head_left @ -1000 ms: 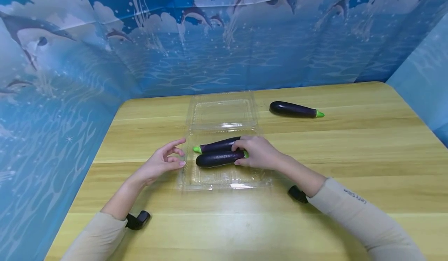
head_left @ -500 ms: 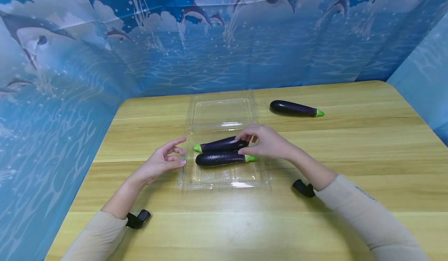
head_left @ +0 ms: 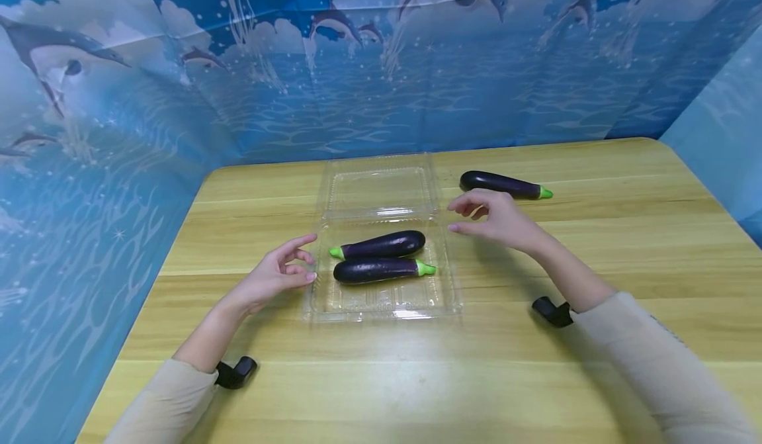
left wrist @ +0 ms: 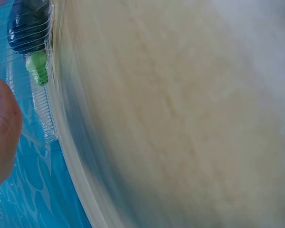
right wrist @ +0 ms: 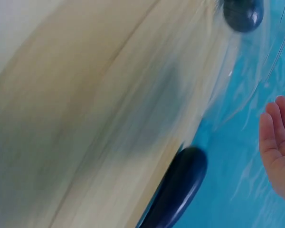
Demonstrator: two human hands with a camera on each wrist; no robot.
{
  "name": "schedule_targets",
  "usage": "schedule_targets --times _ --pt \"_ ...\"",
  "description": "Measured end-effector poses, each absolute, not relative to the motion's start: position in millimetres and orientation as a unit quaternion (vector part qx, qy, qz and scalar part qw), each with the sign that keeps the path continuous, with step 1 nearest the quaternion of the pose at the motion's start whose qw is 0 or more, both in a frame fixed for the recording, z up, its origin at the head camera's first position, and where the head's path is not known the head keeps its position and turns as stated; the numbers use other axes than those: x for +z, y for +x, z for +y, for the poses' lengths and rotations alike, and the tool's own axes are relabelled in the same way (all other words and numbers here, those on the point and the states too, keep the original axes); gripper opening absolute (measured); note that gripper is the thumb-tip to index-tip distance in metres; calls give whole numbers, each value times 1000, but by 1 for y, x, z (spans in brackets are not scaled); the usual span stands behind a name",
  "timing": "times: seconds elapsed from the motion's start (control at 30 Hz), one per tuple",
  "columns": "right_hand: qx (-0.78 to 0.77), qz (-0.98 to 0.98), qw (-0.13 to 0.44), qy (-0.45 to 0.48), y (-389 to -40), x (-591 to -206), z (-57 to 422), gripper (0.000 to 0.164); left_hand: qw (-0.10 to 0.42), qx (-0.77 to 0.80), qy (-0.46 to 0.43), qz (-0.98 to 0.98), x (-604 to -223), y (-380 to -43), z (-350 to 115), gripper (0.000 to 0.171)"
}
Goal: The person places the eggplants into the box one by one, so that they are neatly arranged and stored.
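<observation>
Two dark purple eggplants lie side by side in the base of a clear plastic clamshell box (head_left: pixel 381 303). The farther eggplant (head_left: pixel 387 244) has its green stem to the left; the nearer eggplant (head_left: pixel 375 270) has its stem to the right. A third eggplant (head_left: pixel 497 183) lies on the table at the back right. My right hand (head_left: pixel 497 219) is in the air just in front of it, fingers loosely bent and holding nothing. At the box's left rim, my left hand (head_left: pixel 280 272) stays with thumb and fingers spread apart.
The box's lid (head_left: pixel 381 186) is folded back flat behind the base, near the table's far edge. A blue curtain (head_left: pixel 357 100) printed with dolphins stands behind and beside the wooden table (head_left: pixel 381 384). Each wrist carries a black camera.
My right hand has let go of the nearer eggplant inside the box. It has moved right and back toward the third eggplant. My left hand has stayed in place.
</observation>
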State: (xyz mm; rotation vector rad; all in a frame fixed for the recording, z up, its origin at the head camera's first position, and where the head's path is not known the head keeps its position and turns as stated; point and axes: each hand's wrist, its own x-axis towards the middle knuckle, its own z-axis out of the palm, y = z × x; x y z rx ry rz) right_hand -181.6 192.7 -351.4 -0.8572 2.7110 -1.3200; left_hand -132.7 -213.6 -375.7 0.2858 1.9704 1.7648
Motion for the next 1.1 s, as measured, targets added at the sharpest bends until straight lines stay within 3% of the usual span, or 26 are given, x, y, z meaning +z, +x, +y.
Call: schedule_targets --times 0.37,1.1 --pt "-439 889 17 -129 -193 -356 246 36 242 648 103 715 -375 -133 -213 75" --pt "-388 919 -11 -70 -219 -375 302 53 241 643 103 719 -377 -134 -214 75"
